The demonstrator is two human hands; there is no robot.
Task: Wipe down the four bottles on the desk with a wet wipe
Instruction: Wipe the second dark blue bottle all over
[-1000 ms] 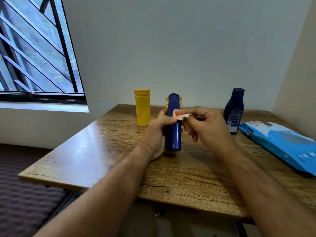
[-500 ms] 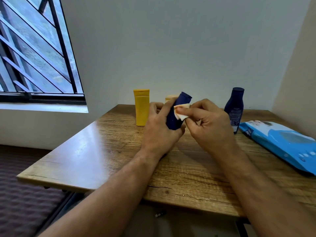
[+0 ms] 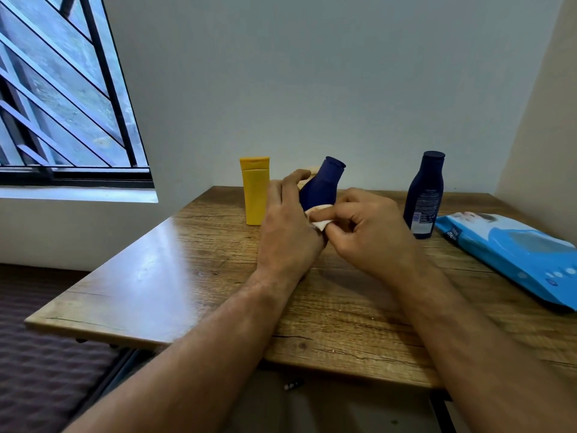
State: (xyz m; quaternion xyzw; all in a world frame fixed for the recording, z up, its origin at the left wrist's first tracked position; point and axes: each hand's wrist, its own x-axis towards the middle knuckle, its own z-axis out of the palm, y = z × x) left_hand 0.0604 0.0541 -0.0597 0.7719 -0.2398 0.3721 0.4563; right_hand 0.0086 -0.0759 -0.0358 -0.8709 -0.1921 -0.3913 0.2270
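Note:
My left hand (image 3: 288, 232) grips a dark blue bottle (image 3: 323, 185), tilted with its top leaning to the right and away from me. My right hand (image 3: 371, 235) pinches a small white wet wipe (image 3: 318, 218) against the bottle's lower side. A yellow bottle (image 3: 255, 190) stands upright just left of my hands. Another dark blue bottle (image 3: 424, 195) stands upright to the right. A beige bottle (image 3: 307, 175) is almost hidden behind my left fingers and the held bottle.
A blue pack of wet wipes (image 3: 515, 251) lies at the right edge of the wooden desk (image 3: 187, 276). The desk stands in a corner, with walls behind and to the right. A barred window (image 3: 59, 104) is at the left.
The held bottle went from upright to tilted, its top leaning right. My right hand slid the wipe from near the bottle's top down to its lower part.

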